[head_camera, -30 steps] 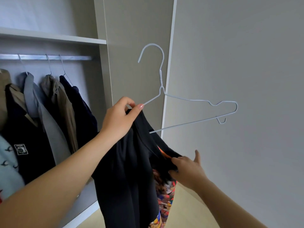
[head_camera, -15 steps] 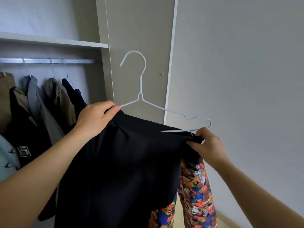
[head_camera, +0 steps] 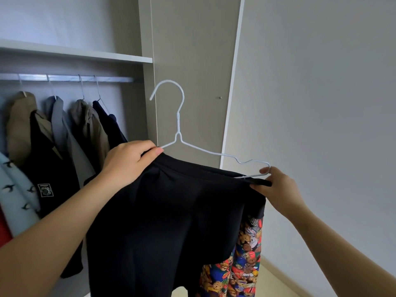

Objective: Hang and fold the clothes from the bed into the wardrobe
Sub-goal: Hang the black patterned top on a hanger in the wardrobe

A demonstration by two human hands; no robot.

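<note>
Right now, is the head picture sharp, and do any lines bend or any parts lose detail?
Head view: soft, even light, no glare; the white hanger is sharp; the wardrobe door edge leans, likely from the wide lens; the black garment is so dark that its folds hardly show.

A white wire hanger (head_camera: 178, 125) stands hook-up near the middle of the view, the hook's open end toward 9 o'clock. A black garment (head_camera: 171, 211) is spread along its lower bar and hangs toward 6 o'clock. The left hand (head_camera: 130, 161) grips the garment's top edge at the hanger's 8 o'clock end. The right hand (head_camera: 278, 187) pinches cloth and wire at the 4 o'clock end. Bear-print fabric (head_camera: 244, 264) shows under the black hem at 5 o'clock. At 10 o'clock a metal rail (head_camera: 111, 79) under a shelf (head_camera: 85, 53) carries hung jackets (head_camera: 85, 125).
</note>
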